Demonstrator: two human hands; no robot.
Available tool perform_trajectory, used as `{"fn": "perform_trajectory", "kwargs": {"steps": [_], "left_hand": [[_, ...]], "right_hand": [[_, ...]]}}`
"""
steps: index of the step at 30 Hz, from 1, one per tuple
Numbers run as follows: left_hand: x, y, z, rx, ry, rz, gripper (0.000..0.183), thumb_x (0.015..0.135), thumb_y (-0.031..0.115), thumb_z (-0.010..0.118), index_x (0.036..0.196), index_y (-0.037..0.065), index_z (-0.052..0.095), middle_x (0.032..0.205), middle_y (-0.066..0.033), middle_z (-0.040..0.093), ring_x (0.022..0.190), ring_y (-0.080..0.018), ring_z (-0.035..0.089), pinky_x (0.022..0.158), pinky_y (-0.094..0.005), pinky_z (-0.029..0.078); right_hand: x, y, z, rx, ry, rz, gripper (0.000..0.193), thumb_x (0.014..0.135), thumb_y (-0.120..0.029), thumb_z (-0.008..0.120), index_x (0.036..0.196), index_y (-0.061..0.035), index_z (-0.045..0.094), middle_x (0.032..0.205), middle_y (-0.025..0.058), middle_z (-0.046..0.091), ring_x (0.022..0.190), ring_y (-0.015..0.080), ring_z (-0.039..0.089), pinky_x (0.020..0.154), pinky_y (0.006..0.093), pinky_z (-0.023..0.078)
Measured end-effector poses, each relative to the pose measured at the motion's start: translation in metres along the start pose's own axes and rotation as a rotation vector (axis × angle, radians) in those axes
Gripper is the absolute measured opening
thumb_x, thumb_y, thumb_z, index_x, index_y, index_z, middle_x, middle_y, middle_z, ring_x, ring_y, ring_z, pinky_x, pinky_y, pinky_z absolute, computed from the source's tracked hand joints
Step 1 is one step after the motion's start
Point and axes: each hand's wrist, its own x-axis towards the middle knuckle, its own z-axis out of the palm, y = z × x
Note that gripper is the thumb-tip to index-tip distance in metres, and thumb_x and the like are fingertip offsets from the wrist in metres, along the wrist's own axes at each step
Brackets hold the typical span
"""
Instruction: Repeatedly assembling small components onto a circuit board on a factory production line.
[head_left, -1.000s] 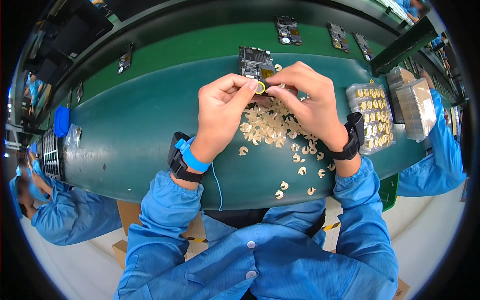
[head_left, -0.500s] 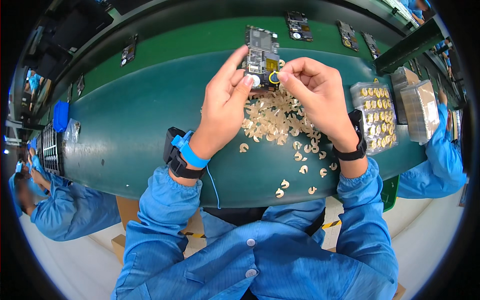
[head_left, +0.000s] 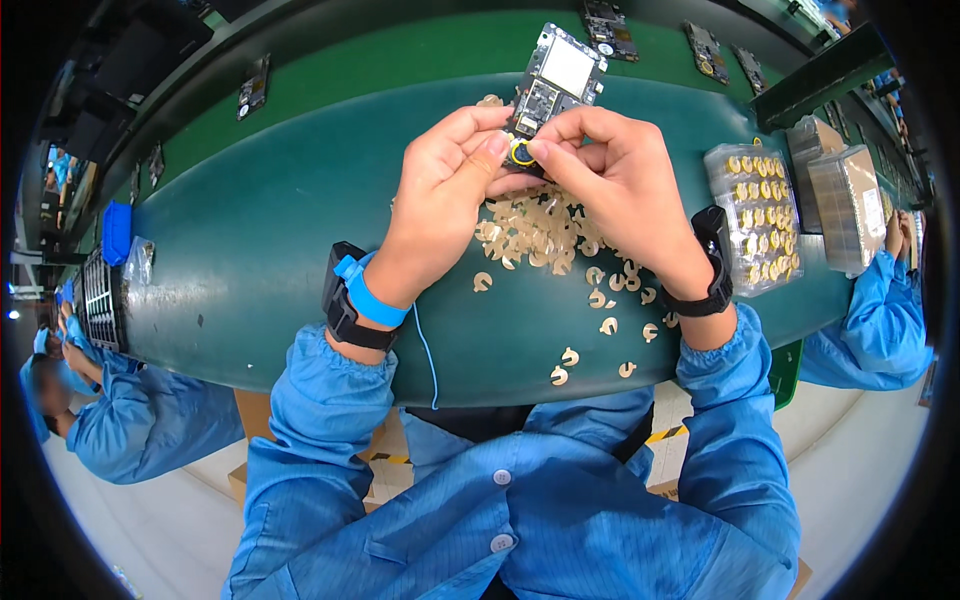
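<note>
A circuit board [head_left: 545,95], dark with a pale square shield, is tilted above the table, its lower edge in my left hand [head_left: 445,185]. The left thumb lies along that edge, beside a small round coin cell [head_left: 521,153] with a yellow rim. My right hand [head_left: 620,175] pinches at this cell, thumb and forefinger against its right side at the board's lower end. The fingertips partly cover the cell, so I cannot tell how it is fixed. Under both hands spreads a pile of beige C-shaped pieces [head_left: 535,235], with several loose ones nearer to me.
To the right lies a clear tray [head_left: 755,218] of yellow-rimmed coin cells, beside clear plastic boxes [head_left: 845,210]. More circuit boards [head_left: 708,52] lie on the green strip [head_left: 400,75] at the back. A blue bin [head_left: 117,233] stands far left. People in blue sit at both sides.
The board has tilted clockwise, its top moving right and away; its shield now looks bright. The coin cell and right fingertips have shifted left, closer to the left thumb.
</note>
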Motion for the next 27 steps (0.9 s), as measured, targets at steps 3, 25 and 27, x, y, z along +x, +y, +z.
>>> {"fn": "perform_trajectory", "kwargs": {"steps": [3, 25, 27], "left_hand": [[0.000, 0.001, 0.001, -0.002, -0.005, 0.002, 0.037, 0.111, 0.013, 0.048, 0.140, -0.010, 0.050, 0.130, -0.0209, 0.066, 0.116, -0.0265, 0.070, 0.099, -0.0410, 0.061], [-0.003, 0.003, 0.008, 0.028, 0.017, 0.076, 0.042, 0.104, -0.003, 0.054, 0.145, -0.013, 0.048, 0.132, -0.0219, 0.067, 0.119, -0.0253, 0.068, 0.100, -0.0375, 0.061], [-0.004, 0.004, 0.008, 0.030, 0.030, 0.082, 0.042, 0.104, -0.004, 0.053, 0.144, -0.013, 0.049, 0.132, -0.0219, 0.067, 0.118, -0.0257, 0.069, 0.100, -0.0377, 0.061]], "right_hand": [[0.000, -0.004, -0.001, -0.049, -0.018, 0.031, 0.014, 0.096, -0.007, 0.070, 0.093, 0.0063, 0.069, 0.074, 0.0016, 0.070, 0.059, 0.0007, 0.060, 0.053, 0.0202, 0.046], [-0.002, 0.013, 0.011, -0.138, 0.156, -0.200, 0.007, 0.087, -0.004, 0.076, 0.089, 0.0010, 0.072, 0.067, 0.0028, 0.061, 0.053, 0.0070, 0.050, 0.051, 0.0256, 0.039], [-0.001, 0.012, 0.011, -0.188, 0.161, -0.253, 0.006, 0.086, -0.003, 0.077, 0.090, -0.0002, 0.073, 0.070, 0.0042, 0.062, 0.054, 0.0094, 0.052, 0.051, 0.0269, 0.040]]}}
